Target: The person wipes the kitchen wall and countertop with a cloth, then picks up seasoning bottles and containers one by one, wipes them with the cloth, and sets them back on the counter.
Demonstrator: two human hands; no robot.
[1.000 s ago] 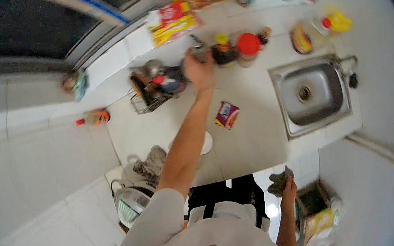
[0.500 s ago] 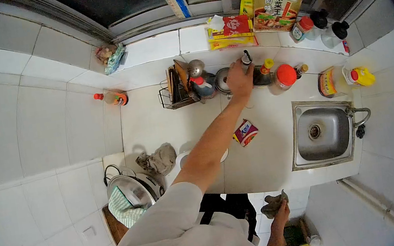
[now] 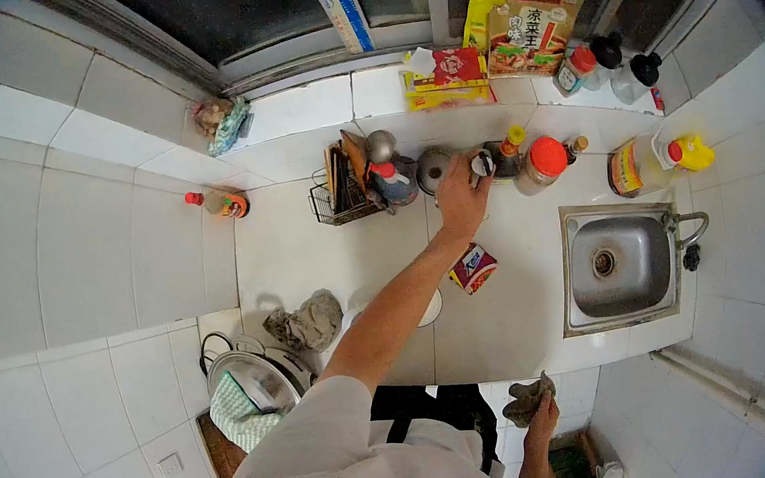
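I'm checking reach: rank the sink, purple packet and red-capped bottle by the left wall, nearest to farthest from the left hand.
1. Purple packet, between left hand and body
2. Sink, to the right
3. Red-capped bottle, far left

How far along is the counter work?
Looks done: red-lidded jar stands in the back row. In hand: left hand has its grip on a small container; right hand holds a grey cloth beyond the counter edge. Probably left: loose packet, crumpled rag. Can't tell whether it's been wiped.
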